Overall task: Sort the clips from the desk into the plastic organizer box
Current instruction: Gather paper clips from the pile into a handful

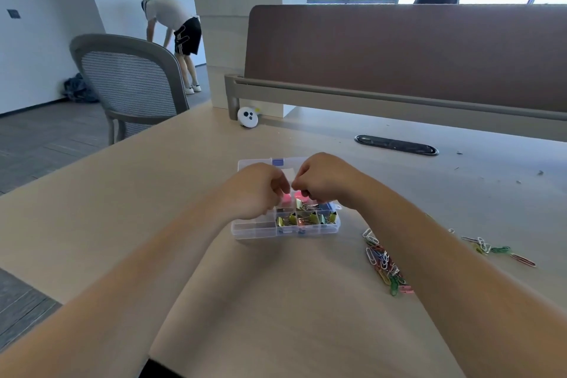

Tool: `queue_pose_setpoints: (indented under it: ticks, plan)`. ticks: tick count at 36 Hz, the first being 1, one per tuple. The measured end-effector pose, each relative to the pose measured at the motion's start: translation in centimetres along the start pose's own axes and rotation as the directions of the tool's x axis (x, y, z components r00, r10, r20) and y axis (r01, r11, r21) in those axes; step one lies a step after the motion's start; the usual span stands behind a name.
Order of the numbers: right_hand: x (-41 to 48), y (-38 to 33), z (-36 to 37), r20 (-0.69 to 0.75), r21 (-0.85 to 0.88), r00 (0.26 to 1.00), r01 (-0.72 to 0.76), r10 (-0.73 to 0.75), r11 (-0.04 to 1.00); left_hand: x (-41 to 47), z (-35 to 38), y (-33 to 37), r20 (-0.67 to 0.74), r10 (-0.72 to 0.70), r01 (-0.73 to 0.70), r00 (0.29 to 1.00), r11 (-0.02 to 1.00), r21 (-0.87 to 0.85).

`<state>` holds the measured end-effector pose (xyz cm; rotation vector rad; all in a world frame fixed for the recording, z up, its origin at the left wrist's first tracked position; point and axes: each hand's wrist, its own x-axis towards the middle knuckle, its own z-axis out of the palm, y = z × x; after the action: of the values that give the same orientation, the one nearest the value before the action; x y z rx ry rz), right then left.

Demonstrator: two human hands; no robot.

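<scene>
Currently my left hand and right hand curl their fingers over the clear, compartmented organizer box on the desk, gripping what I cannot tell; multicoloured paper clips lie beside it.

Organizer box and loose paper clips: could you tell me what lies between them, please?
Head view shows only bare desk between the organizer box and the paper clips.

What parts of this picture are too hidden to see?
Head view:
- What the left hand and right hand pinch, if anything: their knuckles hide it.
- Far compartments of the organizer box: both hands cover them.
- Part of the paper clips: the right forearm crosses the pile.
</scene>
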<state>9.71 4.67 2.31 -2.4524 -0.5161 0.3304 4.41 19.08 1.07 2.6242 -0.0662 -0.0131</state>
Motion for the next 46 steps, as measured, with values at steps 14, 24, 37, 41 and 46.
queue_pose_setpoints:
  ticks: [14, 24, 37, 41, 46]
  plan:
    - [0.3, -1.6, 1.7, 0.059, -0.311, 0.982, 0.189, -0.180, 0.931, -0.9, -0.9, -1.4, -0.129, -0.030, 0.017, 0.991, 0.995, -0.096]
    - [0.3, -2.0, 2.2, 0.092, -0.361, 0.980, 0.199, -0.178, 0.911, -1.2, -0.8, -1.7, -0.104, -0.049, 0.037, 0.993, 0.992, -0.120]
    - [0.5, -2.1, 2.1, 0.138, -0.386, 0.975, 0.213, -0.172, 0.898, -1.2, -0.7, -1.7, -0.117, -0.058, 0.044, 0.991, 0.992, -0.121]
    - [0.6, -2.1, 2.0, 0.127, -0.379, 0.979, 0.197, -0.160, 0.904, -1.1, -0.7, -1.8, -0.125, -0.059, 0.045, 0.990, 0.992, -0.115]
    - [0.5, -2.0, 1.9, 0.097, -0.371, 0.981, 0.192, -0.168, 0.909, -1.2, -0.7, -2.0, -0.119, -0.054, 0.042, 0.991, 0.994, -0.104]
